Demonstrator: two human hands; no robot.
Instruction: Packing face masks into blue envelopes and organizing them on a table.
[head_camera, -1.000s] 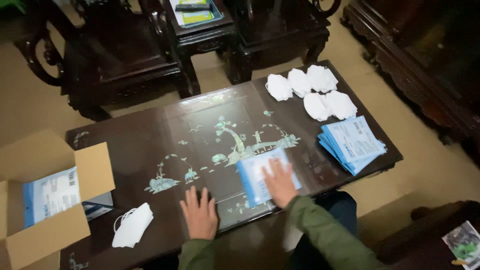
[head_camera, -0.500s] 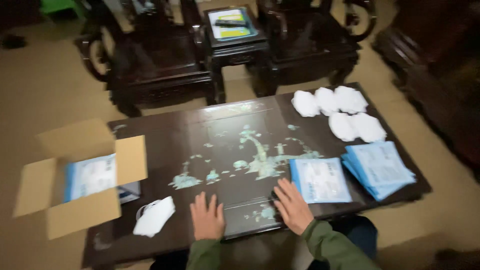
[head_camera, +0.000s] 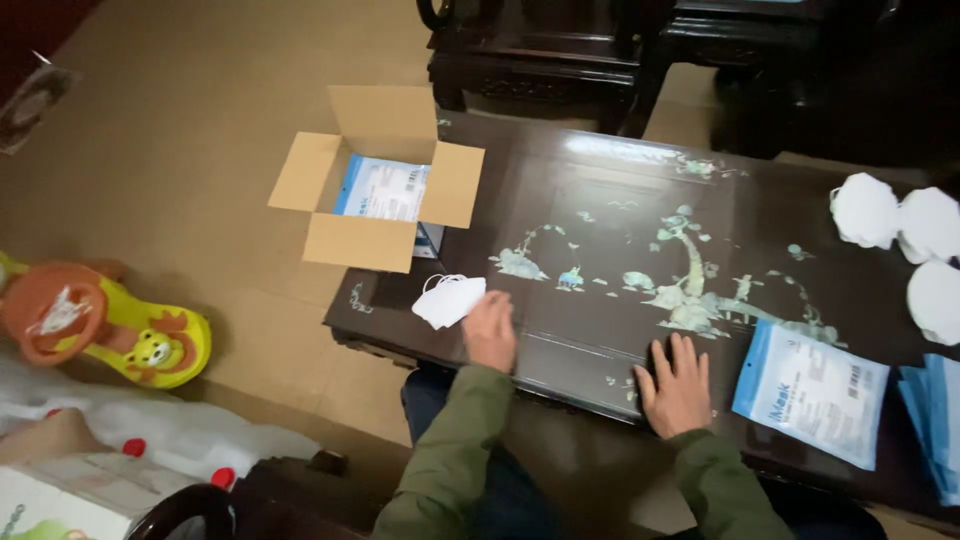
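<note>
- At the bottom centre of the frame, two olive-green sleeves (head_camera: 450, 450) rise from the lower edge toward a dark lacquered table (head_camera: 600, 180).
- The right hand (head_camera: 678, 385) lies palm down on the table's near edge, right of centre; its fingers are spread flat and it grips nothing.
- The left hand (head_camera: 489, 328) sits left of centre, fingers curled loosely downward, fingertips touching the right end of a white face mask (head_camera: 449, 300); whether it actually pinches the mask cannot be told.
- The mask lies near the table's front left corner. It is folded, soft and fabric-like, roughly a rounded wedge; its long axis runs left to right with a slight upward tilt to the right, the narrower end pointing to the lower left, and thin ear loops curl at its upper left.
- Just right of the right hand lies a flat blue-and-white plastic packet (head_camera: 812, 390), rectangular and glossy, with more blue packets (head_camera: 935, 420) stacked at the right edge of the frame.
- The tabletop is glossy, dark brown, inlaid with pale mother-of-pearl trees and figures.
- On the table's far left corner stands an open cardboard box (head_camera: 375, 170), flaps spread, with a blue-and-white packet inside.
- At the upper right lie round white masks (head_camera: 865, 210), close together.
- On the tan floor at lower left rests a yellow and orange toy (head_camera: 100, 330).
</note>
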